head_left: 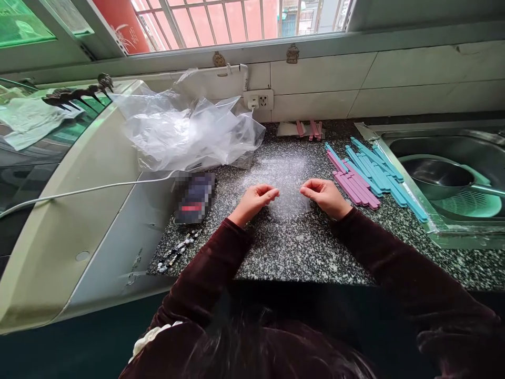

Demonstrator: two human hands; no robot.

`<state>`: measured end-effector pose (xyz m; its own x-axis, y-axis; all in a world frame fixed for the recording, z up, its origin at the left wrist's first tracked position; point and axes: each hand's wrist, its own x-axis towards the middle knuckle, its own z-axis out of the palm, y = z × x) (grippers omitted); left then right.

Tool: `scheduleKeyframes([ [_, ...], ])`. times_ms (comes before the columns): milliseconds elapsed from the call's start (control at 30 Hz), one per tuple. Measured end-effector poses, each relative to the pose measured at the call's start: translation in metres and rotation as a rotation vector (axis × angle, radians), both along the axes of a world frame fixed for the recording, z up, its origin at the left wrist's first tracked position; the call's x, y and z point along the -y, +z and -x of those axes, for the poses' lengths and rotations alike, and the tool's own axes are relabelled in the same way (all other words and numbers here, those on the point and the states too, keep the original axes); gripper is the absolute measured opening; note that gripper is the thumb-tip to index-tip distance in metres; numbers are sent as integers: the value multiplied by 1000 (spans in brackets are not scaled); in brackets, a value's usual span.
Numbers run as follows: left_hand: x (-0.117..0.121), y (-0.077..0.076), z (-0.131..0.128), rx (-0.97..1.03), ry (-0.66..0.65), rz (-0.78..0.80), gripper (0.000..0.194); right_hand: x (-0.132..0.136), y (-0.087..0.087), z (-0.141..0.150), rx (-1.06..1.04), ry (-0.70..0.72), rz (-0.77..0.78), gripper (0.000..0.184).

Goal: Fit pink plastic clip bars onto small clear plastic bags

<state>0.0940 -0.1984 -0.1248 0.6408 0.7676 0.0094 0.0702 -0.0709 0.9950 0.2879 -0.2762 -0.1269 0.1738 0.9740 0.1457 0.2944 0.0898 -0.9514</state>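
My left hand (257, 201) and my right hand (326, 197) face each other above the speckled counter, both closed in a pinch. Between them stretches a small clear plastic bag (291, 202), gripped near its two upper corners. It is so see-through that its outline is hard to follow. Just right of my right hand lie several pink plastic strips (357, 188), which look like bag clips. Longer blue strips of the same kind (374, 168) lie beside them, toward the sink.
A heap of clear plastic bags (193, 134) sits at the back left. By my left forearm are a phone (195, 199), partly blurred, and a beaded string (179, 250). A small packet with pink pieces (302, 129) lies by the wall. The sink (434, 134) holds a pan (437, 179).
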Motion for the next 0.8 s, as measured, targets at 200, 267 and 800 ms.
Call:
scheduleKeyframes([
  [200,6,-1,-6,-18,-29,-41,25,2,4,8,88,72,45,29],
  [267,7,-2,-8,-31,-32,-62,24,2,4,11,99,95,70,28],
  [800,3,-2,-8,168,157,32,28,3,6,10,99,86,40,32],
])
